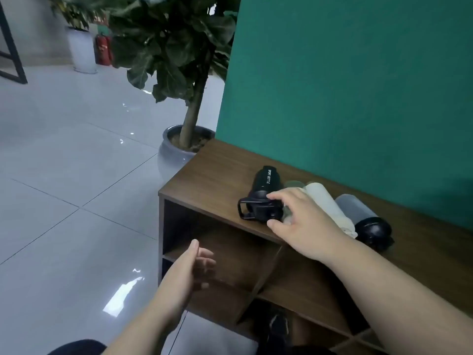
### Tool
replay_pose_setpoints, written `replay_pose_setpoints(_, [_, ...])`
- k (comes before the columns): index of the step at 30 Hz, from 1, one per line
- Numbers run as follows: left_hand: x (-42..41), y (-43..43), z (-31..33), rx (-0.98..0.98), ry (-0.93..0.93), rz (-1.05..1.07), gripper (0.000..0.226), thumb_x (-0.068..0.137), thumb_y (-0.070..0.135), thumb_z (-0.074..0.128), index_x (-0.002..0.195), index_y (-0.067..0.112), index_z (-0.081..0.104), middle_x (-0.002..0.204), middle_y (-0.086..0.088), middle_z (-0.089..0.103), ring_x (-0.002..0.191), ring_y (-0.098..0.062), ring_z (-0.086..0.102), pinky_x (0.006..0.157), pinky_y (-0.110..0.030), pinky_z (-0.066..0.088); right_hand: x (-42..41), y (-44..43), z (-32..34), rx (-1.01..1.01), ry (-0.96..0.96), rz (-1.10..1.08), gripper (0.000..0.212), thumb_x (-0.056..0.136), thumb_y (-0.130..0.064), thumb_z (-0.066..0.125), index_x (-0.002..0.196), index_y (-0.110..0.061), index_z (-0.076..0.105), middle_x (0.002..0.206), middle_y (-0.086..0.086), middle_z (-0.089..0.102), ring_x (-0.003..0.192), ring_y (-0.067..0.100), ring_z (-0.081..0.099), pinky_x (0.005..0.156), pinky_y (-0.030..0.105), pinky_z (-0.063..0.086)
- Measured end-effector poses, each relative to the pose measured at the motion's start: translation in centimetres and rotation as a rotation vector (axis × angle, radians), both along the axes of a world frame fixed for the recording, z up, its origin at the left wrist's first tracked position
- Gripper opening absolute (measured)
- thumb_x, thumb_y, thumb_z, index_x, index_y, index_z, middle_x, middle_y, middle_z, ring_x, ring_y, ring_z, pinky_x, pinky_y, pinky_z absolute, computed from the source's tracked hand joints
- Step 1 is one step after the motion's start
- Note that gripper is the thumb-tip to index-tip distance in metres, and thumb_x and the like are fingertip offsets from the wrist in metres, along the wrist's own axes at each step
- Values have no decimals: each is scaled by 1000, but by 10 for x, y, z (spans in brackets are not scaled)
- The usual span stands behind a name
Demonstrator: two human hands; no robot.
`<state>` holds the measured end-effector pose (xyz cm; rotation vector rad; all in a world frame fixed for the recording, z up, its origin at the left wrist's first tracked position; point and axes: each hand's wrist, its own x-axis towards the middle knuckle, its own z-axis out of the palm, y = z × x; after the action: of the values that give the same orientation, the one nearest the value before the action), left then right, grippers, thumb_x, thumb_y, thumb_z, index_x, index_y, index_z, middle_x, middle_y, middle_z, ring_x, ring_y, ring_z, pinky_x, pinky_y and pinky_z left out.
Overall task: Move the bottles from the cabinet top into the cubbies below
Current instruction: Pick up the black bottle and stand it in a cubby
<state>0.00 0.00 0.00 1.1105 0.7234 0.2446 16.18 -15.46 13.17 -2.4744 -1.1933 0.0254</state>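
Several bottles lie side by side on the brown wooden cabinet top [210, 180]. Leftmost is a black sport bottle [265, 181] with a loop on its cap. Beside it lie a greenish bottle [294, 185], mostly hidden, a cream bottle [326, 203] and a grey bottle with a black cap [363, 216]. My right hand [304, 224] curls over the black bottle's cap, thumb and fingers touching it. My left hand [189, 267] hovers with nothing in it, fingers apart, in front of the upper left cubby [230, 249]. A dark object [277, 326] sits in a lower cubby.
A green wall [358, 85] backs the cabinet. A potted tree in a grey pot [176, 147] stands just left of it. Glossy pale floor tiles [64, 188] spread to the left, with a white planter [82, 52] and a red fire extinguisher [103, 49] far back.
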Motion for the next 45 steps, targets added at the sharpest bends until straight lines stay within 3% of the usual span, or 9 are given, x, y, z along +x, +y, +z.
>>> replay_pose_setpoints(4, [15, 25, -3, 100, -14, -47, 54, 108, 51, 34, 109, 14, 73, 110, -9, 77, 108, -26, 71, 90, -40, 57, 12, 21, -12, -181, -137, -24, 68, 84, -38, 64, 146, -34, 37, 149, -9, 36, 138, 15, 31, 108, 39, 39])
replay_pose_setpoints(10, [23, 50, -32, -98, 56, 100, 59, 106, 55, 38, 109, 6, 71, 108, -19, 75, 93, -30, 70, 77, -38, 53, 26, 49, -33, -457, -333, -19, 84, 84, -24, 68, 154, -34, 22, 165, 0, 13, 152, 25, 9, 114, 44, 33])
replay_pose_setpoints(14, [29, 48, -24, -105, -6, 18, 52, 108, 50, 38, 99, 8, 68, 91, -12, 70, 84, -26, 65, 73, -35, 49, 28, 63, -41, -513, -423, -5, 87, 82, -15, 67, 154, -30, 21, 165, 5, 16, 152, 30, 7, 117, 46, 30])
replay_pose_setpoints(19, [29, 47, -24, -112, 27, -28, 49, 109, 46, 38, 97, 8, 67, 96, -13, 69, 91, -28, 66, 80, -36, 50, 18, 68, -42, -493, -475, 15, 78, 82, -21, 69, 151, -27, 31, 159, 3, 30, 149, 29, 17, 110, 45, 40])
replay_pose_setpoints(28, [17, 48, -18, -124, -6, 70, 48, 107, 50, 39, 114, 13, 69, 115, -15, 75, 97, -30, 73, 93, -43, 56, -70, 74, -25, -69, -301, 110, 77, 77, -39, 69, 147, -38, 35, 151, -15, 36, 138, 10, 36, 96, 35, 50])
replay_pose_setpoints(32, [10, 48, -18, -186, -106, 173, 43, 104, 52, 45, 123, 24, 71, 108, -1, 83, 102, -27, 77, 101, -52, 57, -102, 78, -28, 135, -139, 145, 75, 71, -42, 68, 140, -43, 40, 142, -26, 41, 128, 2, 46, 96, 25, 47])
replay_pose_setpoints(36, [8, 50, -22, -262, -139, 144, 46, 105, 48, 45, 120, 20, 78, 117, -11, 80, 110, -31, 76, 105, -56, 53, -110, 78, -48, 176, 20, 124, 72, 71, -42, 69, 138, -42, 43, 137, -30, 43, 125, -7, 45, 100, 21, 42])
replay_pose_setpoints(41, [13, 39, -44, -372, -117, 165, 43, 106, 40, 47, 111, 14, 81, 108, -11, 83, 98, -26, 80, 89, -41, 60, -104, 79, -87, 181, 161, 14, 71, 72, -48, 70, 138, -46, 43, 131, -32, 47, 118, -10, 49, 96, 20, 46])
replay_pose_setpoints(45, [20, 37, -66, -442, -31, 207, 41, 96, 49, 58, 101, 16, 81, 100, -12, 83, 97, -33, 78, 85, -45, 59, -96, 79, -121, 109, 296, 6, 96, 62, -51, 76, 146, -47, 30, 139, -34, 41, 125, -7, 45, 101, 24, 46])
